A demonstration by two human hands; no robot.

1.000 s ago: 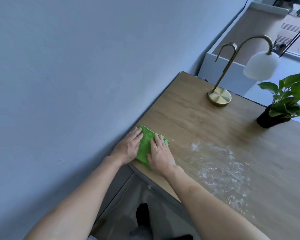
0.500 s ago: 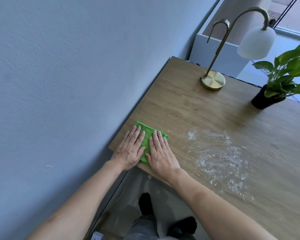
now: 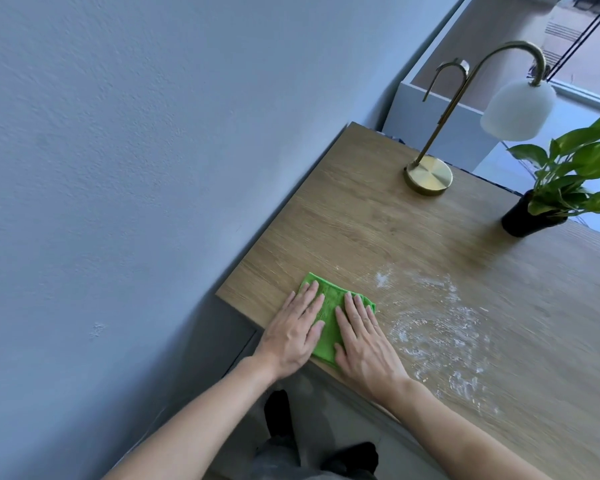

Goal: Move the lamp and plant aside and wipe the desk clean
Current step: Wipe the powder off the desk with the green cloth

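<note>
Hands, left [image 3: 293,332] and right [image 3: 362,341], flat side by side on green cloth [image 3: 328,318] at tabletop [image 3: 361,220] near edge; best pushed firmly right through white powder [image 3: 437,327], lamp [image 3: 429,174] and plant [image 3: 548,202] well clear at back.

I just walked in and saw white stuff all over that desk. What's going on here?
A person is wiping a wooden desk. Both the left hand and the right hand lie flat on a green cloth near the desk's front corner by the wall. A patch of white powder lies just to the right of the cloth, not yet wiped. A brass lamp and a potted plant stand toward the far edge, away from the mess.
</note>
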